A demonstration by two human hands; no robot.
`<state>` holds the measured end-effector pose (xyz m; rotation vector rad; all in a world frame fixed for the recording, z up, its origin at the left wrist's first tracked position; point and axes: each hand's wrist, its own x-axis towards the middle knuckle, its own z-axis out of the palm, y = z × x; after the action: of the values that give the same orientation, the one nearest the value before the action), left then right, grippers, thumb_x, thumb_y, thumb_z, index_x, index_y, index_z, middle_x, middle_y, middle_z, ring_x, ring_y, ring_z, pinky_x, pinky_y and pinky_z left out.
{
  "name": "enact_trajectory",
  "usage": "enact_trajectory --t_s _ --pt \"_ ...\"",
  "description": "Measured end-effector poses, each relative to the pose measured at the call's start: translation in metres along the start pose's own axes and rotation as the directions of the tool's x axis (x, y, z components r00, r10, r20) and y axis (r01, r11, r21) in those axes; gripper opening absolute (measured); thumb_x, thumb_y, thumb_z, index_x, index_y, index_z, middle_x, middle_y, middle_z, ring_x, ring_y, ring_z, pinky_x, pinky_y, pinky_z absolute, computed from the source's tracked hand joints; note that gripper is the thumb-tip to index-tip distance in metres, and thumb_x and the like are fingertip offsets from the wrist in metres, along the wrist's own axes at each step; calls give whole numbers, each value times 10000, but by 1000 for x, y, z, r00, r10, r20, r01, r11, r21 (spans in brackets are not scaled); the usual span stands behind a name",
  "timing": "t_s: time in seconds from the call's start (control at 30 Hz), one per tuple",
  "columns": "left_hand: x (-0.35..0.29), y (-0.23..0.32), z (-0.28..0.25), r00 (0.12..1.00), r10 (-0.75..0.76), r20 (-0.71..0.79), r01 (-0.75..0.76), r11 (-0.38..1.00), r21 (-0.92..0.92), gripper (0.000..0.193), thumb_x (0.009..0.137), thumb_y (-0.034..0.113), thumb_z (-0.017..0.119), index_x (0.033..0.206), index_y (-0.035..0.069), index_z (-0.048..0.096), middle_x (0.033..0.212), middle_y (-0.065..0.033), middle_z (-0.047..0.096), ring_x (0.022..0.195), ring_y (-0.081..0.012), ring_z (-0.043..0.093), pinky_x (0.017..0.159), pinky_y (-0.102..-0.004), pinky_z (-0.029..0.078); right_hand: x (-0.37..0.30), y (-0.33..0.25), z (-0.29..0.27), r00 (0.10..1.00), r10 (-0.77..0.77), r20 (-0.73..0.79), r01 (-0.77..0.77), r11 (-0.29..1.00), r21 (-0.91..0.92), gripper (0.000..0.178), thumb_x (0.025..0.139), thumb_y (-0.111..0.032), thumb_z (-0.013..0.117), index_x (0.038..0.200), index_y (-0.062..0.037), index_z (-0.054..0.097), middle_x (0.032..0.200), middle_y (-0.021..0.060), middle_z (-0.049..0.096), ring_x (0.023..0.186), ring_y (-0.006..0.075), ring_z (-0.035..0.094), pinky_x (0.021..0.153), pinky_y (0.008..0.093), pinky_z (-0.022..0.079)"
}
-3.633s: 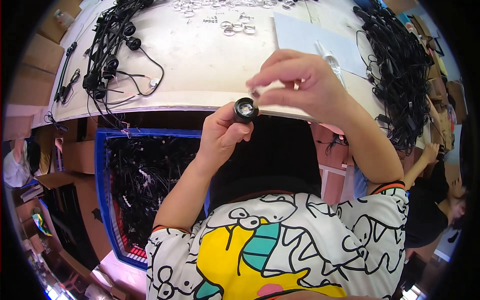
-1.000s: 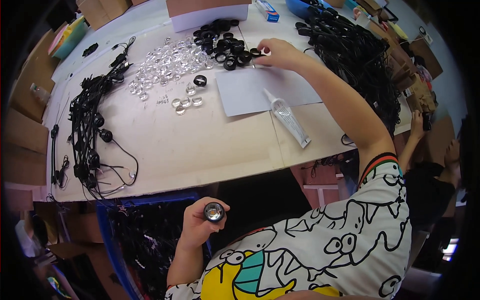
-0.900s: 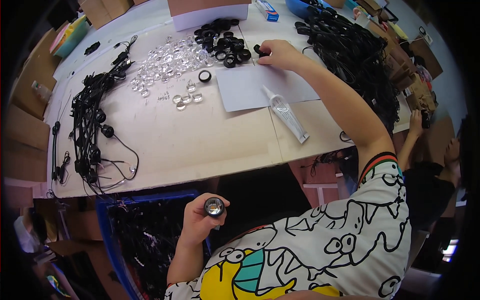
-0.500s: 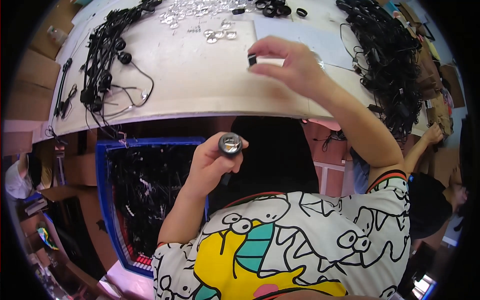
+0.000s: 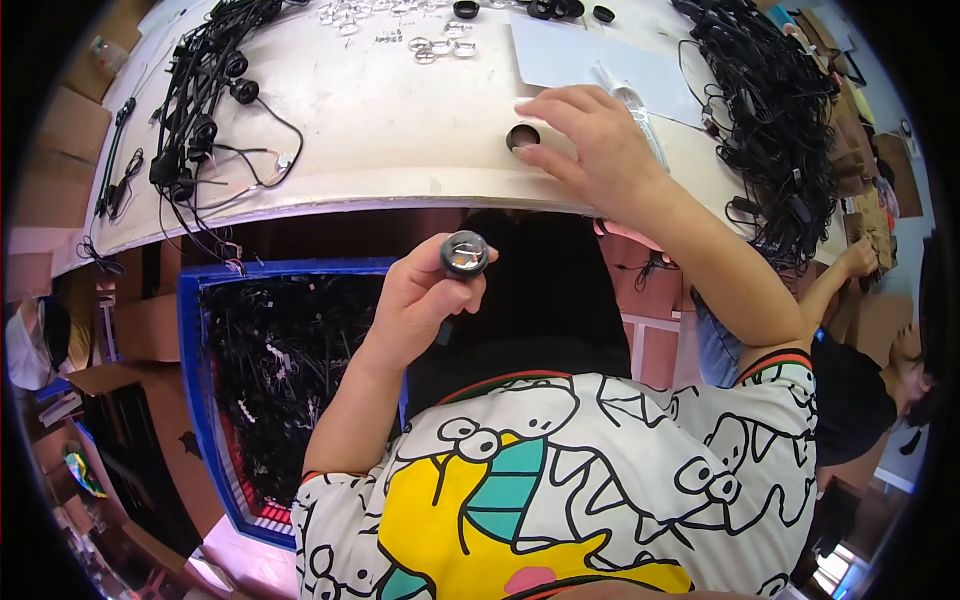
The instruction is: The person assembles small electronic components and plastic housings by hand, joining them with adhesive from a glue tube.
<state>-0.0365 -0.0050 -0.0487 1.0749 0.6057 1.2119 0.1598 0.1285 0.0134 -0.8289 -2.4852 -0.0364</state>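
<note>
My left hand [image 5: 425, 300] is closed around a small black round lamp housing [image 5: 464, 255], held upright below the table's front edge. A clear, shiny lens covers its top, with something orange beneath. Over the table, my right hand [image 5: 600, 150] has its fingers apart. A short black ring [image 5: 522, 138] lies by its thumb tip, its opening showing; the index finger is clear of it. Behind that hand, partly hidden, is a long clear item [image 5: 640, 120] whose kind I cannot make out. Several clear lenses [image 5: 440, 48] lie farther back.
Black cables [image 5: 200, 120] with round heads lie at the table's left, more tangled black cables [image 5: 770, 130] at the right. A white sheet [image 5: 560, 60] and several black rings [image 5: 555, 10] are at the back. A blue-rimmed crate [image 5: 190, 350] of black parts stands lower left. Another person's hand [image 5: 858, 258] shows at right.
My right hand's fingers have parted from the black ring they pinched, and the ring now shows its opening. My left hand still holds the lamp housing, slightly higher in view.
</note>
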Motion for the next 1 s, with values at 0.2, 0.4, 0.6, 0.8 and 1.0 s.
enact_trajectory --t_s 0.2,0.4,0.6,0.8,1.0 --pt "8 1 14 998 -36 -46 42 992 122 302 808 149 524 1064 -8 504 717 -8 507 649 -64 449 606 -187 364 10 -13 -22 939 180 293 -272 911 311 283 738 -176 616 987 -46 585 859 97 582 799 229 543 719 308 425" --pt "16 -13 2 1000 -14 8 13 991 132 244 833 112 544 1045 -3 505 800 -2 519 700 -66 476 646 -197 417 -5 -38 -36 952 -174 252 -9 807 591 310 690 -70 656 983 -7 577 879 90 561 862 203 532 708 282 433" --pt "20 -19 7 998 -33 47 25 989 144 234 833 116 544 1034 3 508 791 -4 522 685 -64 477 633 -193 415 -18 -37 -33 953 -180 244 12 826 564 331 692 -100 665 1004 -31 578 892 84 555 847 204 524 684 272 428" --pt "22 -17 19 996 -83 -16 84 949 305 254 814 129 575 1026 0 518 809 -3 530 697 -51 469 627 -180 406 -24 -36 -45 920 -115 376 -9 950 312 398 641 -167 707 998 -38 585 872 78 552 705 195 529 604 273 424" --pt "24 -16 25 994 -100 -36 106 937 332 282 802 91 584 1059 -2 511 832 3 542 724 -43 478 640 -175 411 -32 -45 -40 963 44 264 -179 838 515 387 606 -171 732 938 -34 589 704 59 547 619 205 519 535 254 423"
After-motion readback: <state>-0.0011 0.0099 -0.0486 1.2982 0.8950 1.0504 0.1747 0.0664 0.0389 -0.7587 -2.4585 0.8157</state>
